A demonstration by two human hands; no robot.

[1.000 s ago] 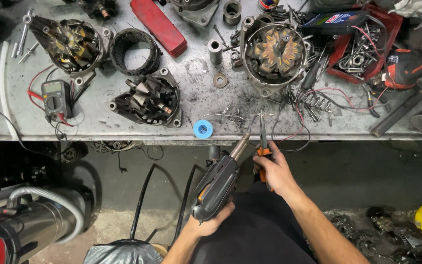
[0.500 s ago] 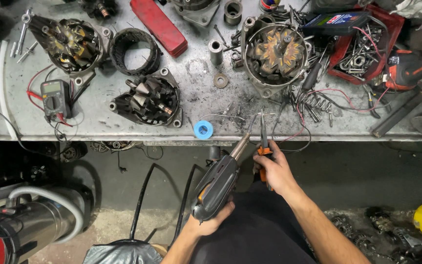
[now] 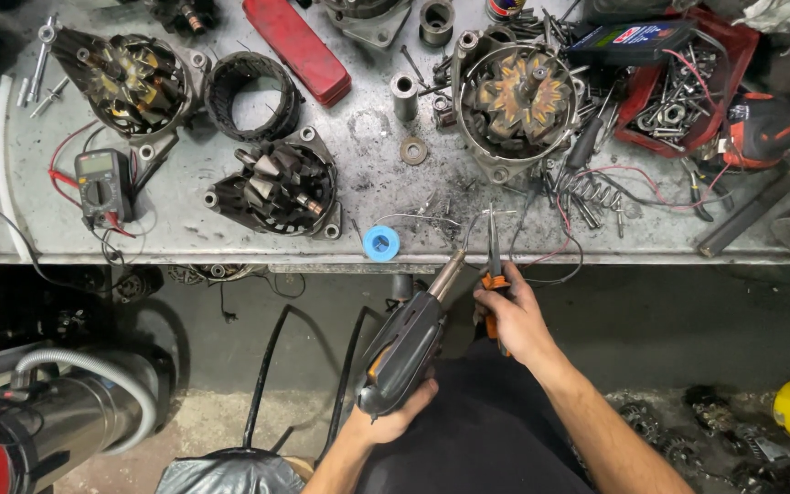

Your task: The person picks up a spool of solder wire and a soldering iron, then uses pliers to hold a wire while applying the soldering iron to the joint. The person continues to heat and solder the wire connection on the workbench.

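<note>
Gripping pliers [image 3: 493, 247] pointing twelve o'clock, right hand [image 3: 516, 316] seemingly pinches wire; left hand [image 3: 393, 419] holds torch [image 3: 409, 343] aimed one o'clock.

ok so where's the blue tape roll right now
In the head view the blue tape roll lies at the workbench's front edge, just left of the soldering gun tip.

Scuffed grey metal workbench [image 3: 185, 233], alternator housings [image 3: 278, 187], red tray of bolts [image 3: 637, 114], multimeter [image 3: 102, 186], blue tape roll [image 3: 381, 242], washer [image 3: 413, 150], possibly springs [image 3: 587, 197].
</note>
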